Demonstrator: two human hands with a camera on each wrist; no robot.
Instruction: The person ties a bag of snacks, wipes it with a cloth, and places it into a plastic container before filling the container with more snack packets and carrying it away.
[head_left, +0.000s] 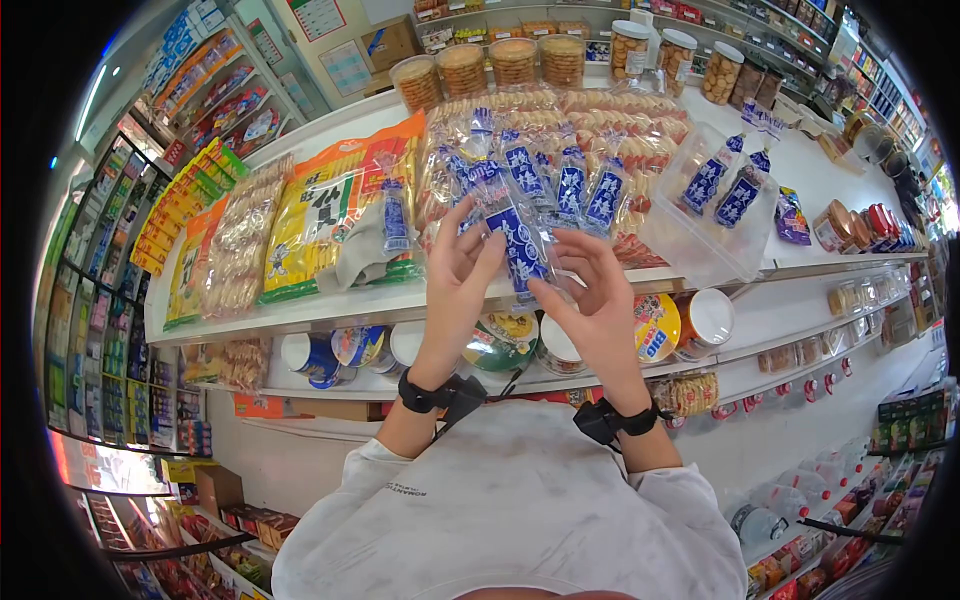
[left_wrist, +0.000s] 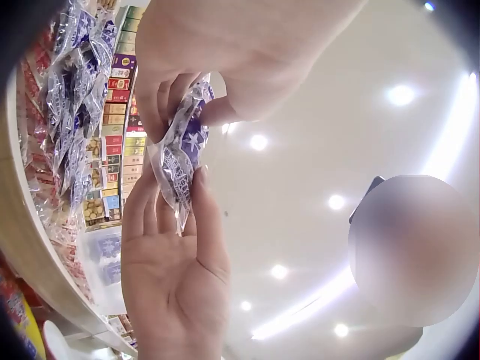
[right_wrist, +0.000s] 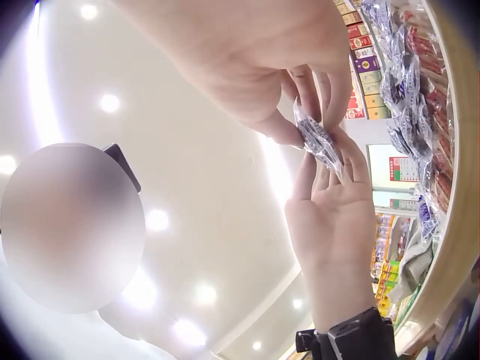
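Observation:
Both hands hold one clear plastic snack packet (head_left: 520,258) with blue and white print, tilted above the front of the counter. My left hand (head_left: 457,285) grips its left side, thumb over the front. At its lower right, my right hand (head_left: 603,305) pinches the edge between thumb and fingers. In the left wrist view the crinkled packet (left_wrist: 180,154) is seen edge-on between the two hands. Several matching packets (head_left: 572,188) lie just behind, on top of wrapped biscuits. A clear plastic bin (head_left: 680,245) on the right contains more blue packets (head_left: 742,198).
A grey cloth (head_left: 365,258) and a single blue packet (head_left: 395,220) lie on the large yellow bag (head_left: 320,220) at left. Round tubs of biscuits (head_left: 512,65) line the back. Bowl-shaped tubs (head_left: 705,318) stand on the shelf below the counter edge.

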